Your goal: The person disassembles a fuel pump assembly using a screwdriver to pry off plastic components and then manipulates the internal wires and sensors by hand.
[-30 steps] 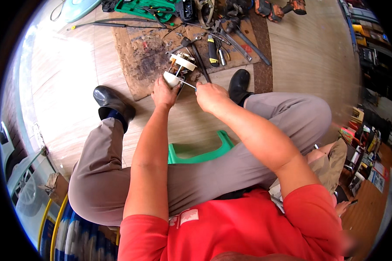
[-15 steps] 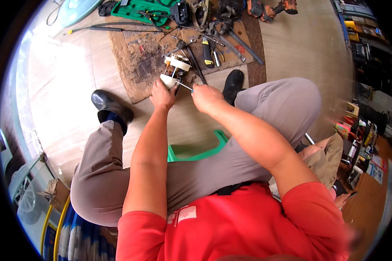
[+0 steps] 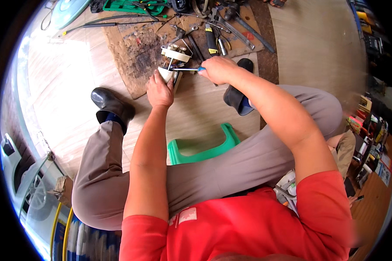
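Note:
My left hand (image 3: pixel 160 90) is closed around the white cup-shaped lower part of a fuel pump module (image 3: pixel 176 54). A white round flange and metal rods make up its other end, which points away from me over the cardboard. In my right hand (image 3: pixel 221 69) is a screwdriver (image 3: pixel 187 69), blue where its handle shows. Its thin shaft lies nearly level, pointing left, and the tip reaches the gap between flange and cup. Whether the tip touches a part there is too small to tell. My right fingers hide most of the handle.
Stained cardboard (image 3: pixel 130 56) under the work carries a utility knife (image 3: pixel 211 40), a hammer (image 3: pixel 248 28), pliers and wrenches. A green tool case (image 3: pixel 135 6) stands at the far edge. Close to me is a green plastic stool (image 3: pixel 204 152). Another person's leg (image 3: pixel 346 150) shows at the right.
My right hand has moved right and farther from me. The screwdriver has swung from slanted to nearly level, its tip now between flange and cup. My left hand keeps its hold.

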